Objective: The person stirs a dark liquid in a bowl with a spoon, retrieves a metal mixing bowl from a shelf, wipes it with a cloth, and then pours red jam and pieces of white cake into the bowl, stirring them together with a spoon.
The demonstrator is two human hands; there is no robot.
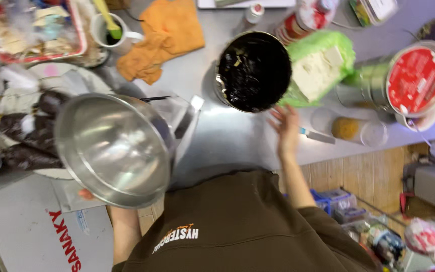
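Note:
My left hand grips a large empty steel mixing bowl by its near rim. The bowl is tilted above the counter's left side, and only a fingertip shows beneath it. My right hand hovers open with fingers spread and holds nothing. It is just in front of a round bowl of dark, chopped food. A cut half of cabbage lies to the right of that bowl. A knife rests on the counter right of my right hand.
A red-lidded steel pot and a clear jar on its side are at the right. An orange cloth, a mug and a cluttered red tray sit at the back left. A plate of dark food lies left.

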